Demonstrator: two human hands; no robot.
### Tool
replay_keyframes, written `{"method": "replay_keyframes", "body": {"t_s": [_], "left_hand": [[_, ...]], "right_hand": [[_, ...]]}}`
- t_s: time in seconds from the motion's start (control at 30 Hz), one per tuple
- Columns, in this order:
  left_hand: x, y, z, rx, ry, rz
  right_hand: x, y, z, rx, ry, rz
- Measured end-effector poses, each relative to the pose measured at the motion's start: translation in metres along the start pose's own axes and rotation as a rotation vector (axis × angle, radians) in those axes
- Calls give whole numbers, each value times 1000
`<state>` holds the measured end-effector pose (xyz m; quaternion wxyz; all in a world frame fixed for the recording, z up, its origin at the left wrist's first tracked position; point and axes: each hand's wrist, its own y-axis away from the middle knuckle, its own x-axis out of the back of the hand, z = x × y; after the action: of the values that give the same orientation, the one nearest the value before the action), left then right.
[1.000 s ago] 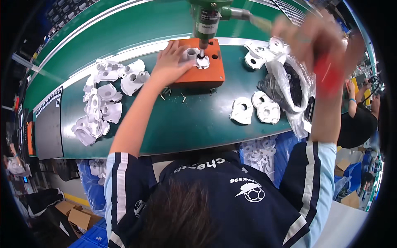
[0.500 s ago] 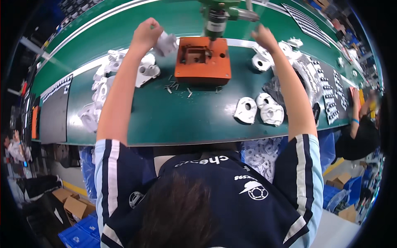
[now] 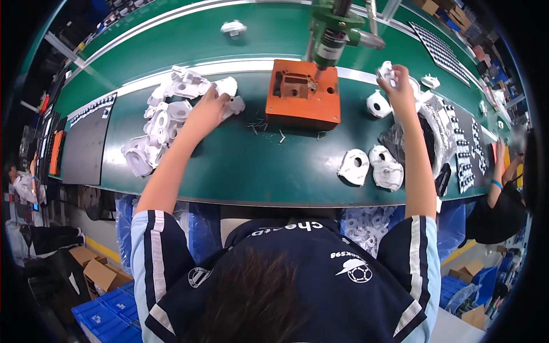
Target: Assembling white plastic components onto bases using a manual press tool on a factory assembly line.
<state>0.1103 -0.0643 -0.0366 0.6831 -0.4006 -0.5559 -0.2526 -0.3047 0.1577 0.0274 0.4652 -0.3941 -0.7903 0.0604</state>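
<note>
My left hand (image 3: 209, 111) is at the right edge of a pile of white plastic housings (image 3: 163, 123), its fingers closed over a white housing (image 3: 235, 106). Over on the right, my right hand (image 3: 401, 91) has its fingers bent around another white housing (image 3: 386, 71), partly hidden by the hand. Between the hands sits an orange fixture block (image 3: 303, 106) with a recess in its top. A green press (image 3: 331, 43) stands over the block. Small metal pins (image 3: 258, 124) lie loose in front of it.
Several white housings (image 3: 354, 167) lie on the right of the green table, beside clear plastic bags (image 3: 437, 123). One housing (image 3: 233, 27) is on the far green surface. Dark trays of small parts (image 3: 464, 146) flank the right side, where another person works. Bins stand below the table edge.
My left hand has come down from beside the block to the left pile. My right hand has left the press handle for the housings at right. A housing now shows on the far surface.
</note>
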Motion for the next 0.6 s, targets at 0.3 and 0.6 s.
{"method": "replay_keyframes", "body": {"t_s": [0.3,0.6], "left_hand": [[47,15,99,174,1705,-66],[48,42,154,375,2042,-190]], "right_hand": [[-11,108,-173,866,-252,-173],[-34,137,-175,808,-299,-287]]}}
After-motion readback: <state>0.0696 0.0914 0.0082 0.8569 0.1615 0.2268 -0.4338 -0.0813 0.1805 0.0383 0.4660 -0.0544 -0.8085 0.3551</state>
